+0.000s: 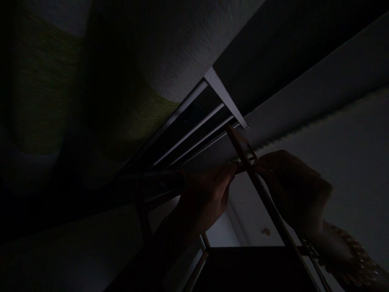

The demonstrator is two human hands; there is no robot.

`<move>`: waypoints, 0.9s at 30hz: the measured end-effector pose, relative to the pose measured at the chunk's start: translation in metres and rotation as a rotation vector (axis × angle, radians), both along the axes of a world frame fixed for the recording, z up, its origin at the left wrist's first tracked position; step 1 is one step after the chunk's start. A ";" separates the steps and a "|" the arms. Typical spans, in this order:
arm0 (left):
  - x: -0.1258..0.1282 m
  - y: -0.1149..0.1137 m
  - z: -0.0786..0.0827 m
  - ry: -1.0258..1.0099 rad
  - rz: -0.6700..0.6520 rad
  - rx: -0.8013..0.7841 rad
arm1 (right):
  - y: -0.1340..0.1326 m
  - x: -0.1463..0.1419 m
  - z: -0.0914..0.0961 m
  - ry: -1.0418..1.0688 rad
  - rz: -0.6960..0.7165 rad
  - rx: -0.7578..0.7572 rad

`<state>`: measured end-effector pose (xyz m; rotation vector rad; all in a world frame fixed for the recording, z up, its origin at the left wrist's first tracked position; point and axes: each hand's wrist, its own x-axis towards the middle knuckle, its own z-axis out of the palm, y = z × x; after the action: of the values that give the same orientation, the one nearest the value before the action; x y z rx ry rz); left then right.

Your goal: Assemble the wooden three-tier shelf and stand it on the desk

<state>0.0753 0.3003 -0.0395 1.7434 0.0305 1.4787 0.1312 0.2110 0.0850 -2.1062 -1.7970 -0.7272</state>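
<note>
The view is very dark and points up at a ceiling. A thin brown wooden frame [261,190] of crossed slats rises from the bottom right towards a white ceiling rail [226,99]. My left hand [206,194] reaches up with its fingers pinched on a crossbar of the frame. My right hand [291,186] is curled around the long slat from the right side. A beaded bracelet [355,251] sits on my right wrist.
Several parallel white tracks [188,134] run diagonally across the ceiling. A textured panel with a yellowish band [142,117] fills the upper left. A pale wall [349,162] lies at the right, a small round knob [266,231] below the hands, and a dark opening [252,267] at the bottom.
</note>
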 end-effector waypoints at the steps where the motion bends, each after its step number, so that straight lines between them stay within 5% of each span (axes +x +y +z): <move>1: 0.001 0.000 0.000 -0.008 0.000 -0.004 | -0.001 0.000 0.000 -0.016 0.006 -0.006; 8: 0.003 -0.001 0.002 -0.055 0.009 -0.009 | -0.004 0.002 0.007 -0.049 0.040 -0.112; 19: 0.000 -0.001 0.002 -0.047 0.029 -0.002 | 0.005 0.006 0.040 -0.401 0.224 -0.516; 27: -0.002 -0.001 0.005 -0.029 0.049 -0.009 | 0.012 -0.002 0.041 -0.573 0.185 -0.605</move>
<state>0.0737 0.2997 -0.0346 1.7249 0.0645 1.5370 0.1296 0.2230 0.1258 -2.1560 -2.7718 -0.8817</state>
